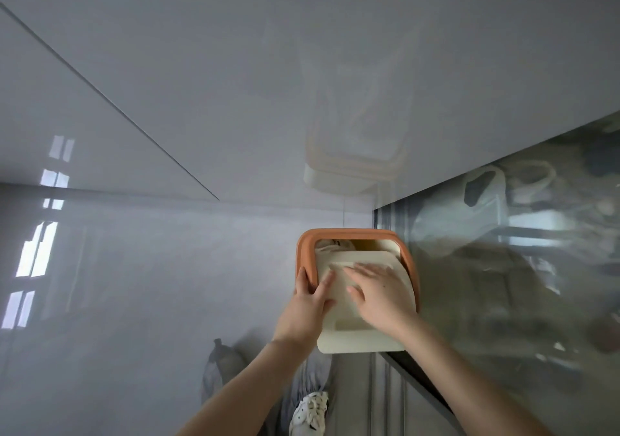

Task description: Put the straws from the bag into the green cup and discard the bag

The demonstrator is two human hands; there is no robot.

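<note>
Right hand (379, 289) on lid (342, 333) (orange-rimmed bin (352, 233))

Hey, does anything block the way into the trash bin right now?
Yes. The cream lid covers most of the opening inside the orange rim; only a gap at the far edge is open. The right hand lies flat on it, the left hand grips the rim.
</note>
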